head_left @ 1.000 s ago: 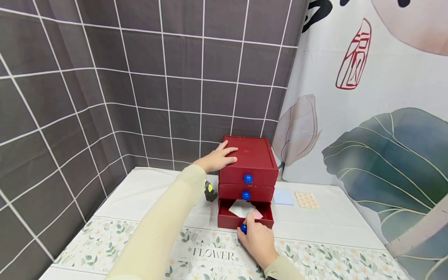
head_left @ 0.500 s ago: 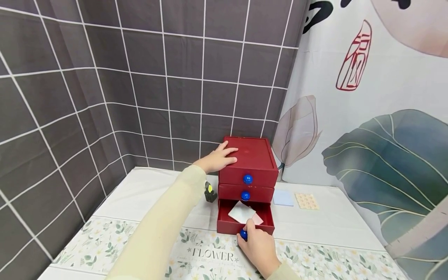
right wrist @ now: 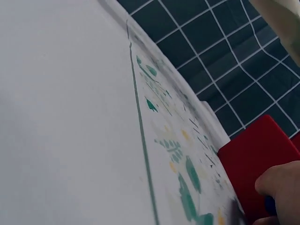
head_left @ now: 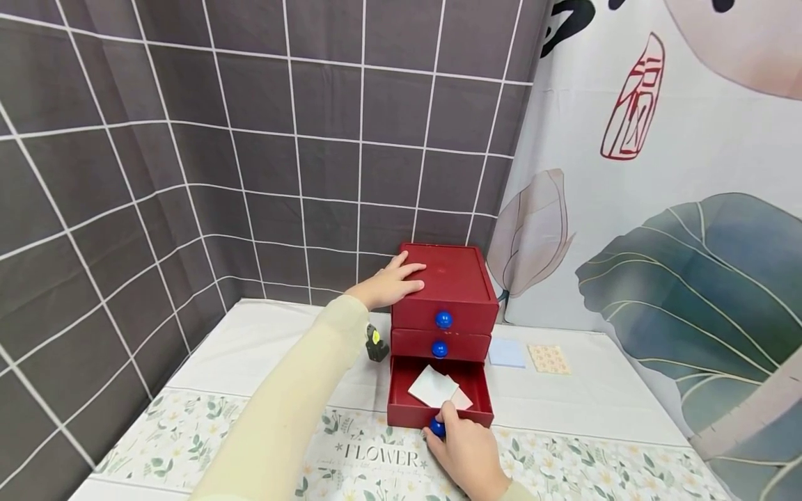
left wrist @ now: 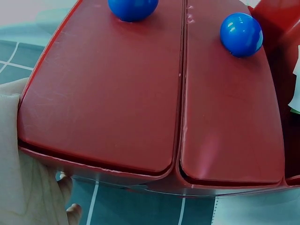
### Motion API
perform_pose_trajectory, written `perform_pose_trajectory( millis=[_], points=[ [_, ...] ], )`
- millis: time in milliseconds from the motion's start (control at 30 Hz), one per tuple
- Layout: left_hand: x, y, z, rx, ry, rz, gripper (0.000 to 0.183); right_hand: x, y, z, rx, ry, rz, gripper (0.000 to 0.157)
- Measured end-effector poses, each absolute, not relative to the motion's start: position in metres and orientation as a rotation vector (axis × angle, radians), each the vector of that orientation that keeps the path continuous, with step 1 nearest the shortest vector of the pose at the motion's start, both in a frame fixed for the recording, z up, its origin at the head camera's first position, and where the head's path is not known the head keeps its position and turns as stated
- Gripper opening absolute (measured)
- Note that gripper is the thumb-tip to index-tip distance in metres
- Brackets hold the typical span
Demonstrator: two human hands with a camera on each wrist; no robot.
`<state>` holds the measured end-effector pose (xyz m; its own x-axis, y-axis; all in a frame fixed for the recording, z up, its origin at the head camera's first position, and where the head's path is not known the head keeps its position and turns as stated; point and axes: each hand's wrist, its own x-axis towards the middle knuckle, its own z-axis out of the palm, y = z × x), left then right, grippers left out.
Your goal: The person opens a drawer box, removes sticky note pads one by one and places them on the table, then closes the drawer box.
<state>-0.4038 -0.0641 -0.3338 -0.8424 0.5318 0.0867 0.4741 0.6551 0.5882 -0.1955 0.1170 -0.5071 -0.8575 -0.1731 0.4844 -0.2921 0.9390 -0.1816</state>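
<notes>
A red drawer cabinet (head_left: pixel 438 278) with blue ball knobs stands at the back of the table. My left hand (head_left: pixel 387 284) rests on the left edge of its top, fingers spread. The bottom drawer (head_left: pixel 401 415) is pulled out. Its blue knob (head_left: pixel 437 427) is pinched between the thumb and index finger of my right hand (head_left: pixel 468 449). Inside the drawer lie a white square of paper (head_left: pixel 432 387) and a pink one (head_left: pixel 461 399) partly under it. In the right wrist view, my right hand (right wrist: pixel 283 190) shows at the edge, largely covering the knob.
A small black object with a yellow mark (head_left: pixel 376 344) stands left of the cabinet. To its right lie a light blue pad (head_left: pixel 507 353) and a patterned beige square (head_left: pixel 548 359). A dark gridded cloth (head_left: pixel 326 174) hangs behind. A floral cloth strip (head_left: pixel 351 445) crosses the table front.
The bottom drawer has slid farther out toward me, with my right hand on its knob. More of its inside and the papers shows. My left hand has stayed on the cabinet top.
</notes>
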Motion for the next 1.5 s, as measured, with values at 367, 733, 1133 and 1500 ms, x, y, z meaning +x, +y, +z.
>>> perform_pose_trajectory(
  millis=[367,733,1133,1500],
  points=[
    [-0.405,-0.063,-0.333,0.842,2.77,0.966,0.058,-0.225,0.136,-0.457,0.688,-2.391,0.303,0.006],
    [-0.405,-0.064,-0.341,0.83,2.777,0.965,0.057,-0.285,0.146,-0.456,0.875,-2.924,0.313,0.021],
    [-0.405,-0.065,-0.334,0.844,2.789,0.938,0.057,-0.297,0.142,-0.459,0.919,-2.939,0.138,0.036],
    [-0.404,-0.065,-0.334,0.846,2.772,0.948,0.057,-0.301,0.153,-0.456,1.01,-2.851,0.176,0.002]
  ],
)
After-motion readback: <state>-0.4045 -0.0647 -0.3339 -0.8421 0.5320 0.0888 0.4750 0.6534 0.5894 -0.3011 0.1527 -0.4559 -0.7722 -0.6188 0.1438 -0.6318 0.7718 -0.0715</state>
